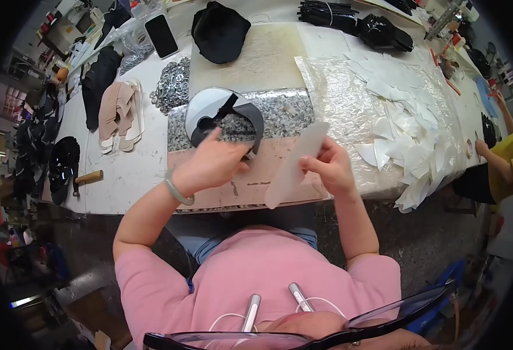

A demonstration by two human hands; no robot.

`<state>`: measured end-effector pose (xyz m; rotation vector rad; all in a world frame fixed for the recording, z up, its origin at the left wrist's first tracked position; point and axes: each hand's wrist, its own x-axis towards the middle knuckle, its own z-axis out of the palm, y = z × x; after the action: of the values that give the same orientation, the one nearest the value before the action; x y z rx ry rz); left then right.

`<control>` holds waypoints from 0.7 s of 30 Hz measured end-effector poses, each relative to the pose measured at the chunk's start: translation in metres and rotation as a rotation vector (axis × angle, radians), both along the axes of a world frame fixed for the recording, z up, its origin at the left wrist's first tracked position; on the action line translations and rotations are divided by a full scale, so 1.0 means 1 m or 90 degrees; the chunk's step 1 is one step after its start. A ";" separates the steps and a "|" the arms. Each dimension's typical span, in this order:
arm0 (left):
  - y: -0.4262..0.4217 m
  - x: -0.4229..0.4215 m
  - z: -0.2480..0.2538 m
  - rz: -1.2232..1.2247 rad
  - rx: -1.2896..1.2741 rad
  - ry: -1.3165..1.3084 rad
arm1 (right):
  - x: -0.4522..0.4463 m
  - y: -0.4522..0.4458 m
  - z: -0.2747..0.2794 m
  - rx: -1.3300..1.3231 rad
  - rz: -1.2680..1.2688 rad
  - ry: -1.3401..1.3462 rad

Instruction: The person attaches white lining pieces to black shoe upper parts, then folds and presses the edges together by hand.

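My left hand (218, 162), a pale bangle at its wrist, is over the near edge of a curved black and grey piece with a black strap (256, 119). It looks like a shoe upper; white material shows along its far side. The fingers of that hand are apart and stretched to the right, some touching the piece's lower end. In my right hand (331, 168), a thin, whitish, curved sheet (297, 163) is pinched between thumb and fingers. This sheet is raised at a tilt over the table's front edge, to the right of the black piece.
Speckled stone slab (294, 111) lies under the work. Metal buckles (173, 84), pink-beige cut pieces (116, 111) and a hammer (87, 177) are leftward. White cut pieces (411, 140) pile up on the right. Black material (220, 32) and a phone (160, 36) lie behind. Another person (504, 163) is far right.
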<state>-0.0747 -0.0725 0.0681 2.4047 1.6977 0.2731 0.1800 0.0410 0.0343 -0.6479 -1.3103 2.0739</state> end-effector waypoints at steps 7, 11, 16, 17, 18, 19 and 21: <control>-0.016 0.013 0.031 0.209 -0.208 -0.724 | -0.043 -0.029 0.031 0.049 -0.035 0.102; -0.030 0.009 0.051 0.157 -0.321 -0.895 | -0.049 -0.037 0.046 0.091 -0.007 0.118; -0.038 0.009 0.060 0.143 -0.330 -0.888 | -0.050 -0.046 0.056 0.092 -0.023 0.106; -0.039 0.008 0.060 0.135 -0.324 -0.880 | -0.049 -0.047 0.057 0.092 -0.028 0.107; -0.039 0.007 0.059 0.147 -0.315 -0.859 | -0.048 -0.047 0.057 0.096 -0.023 0.105; -0.039 0.006 0.058 0.158 -0.306 -0.837 | -0.048 -0.047 0.058 0.099 -0.017 0.103; -0.041 0.006 0.060 0.173 -0.297 -0.804 | -0.046 -0.048 0.059 0.105 -0.010 0.097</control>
<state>-0.0683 -0.1134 0.1276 1.1303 1.1970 1.0143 0.1337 -0.0067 0.0934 -0.4188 -1.3650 1.9371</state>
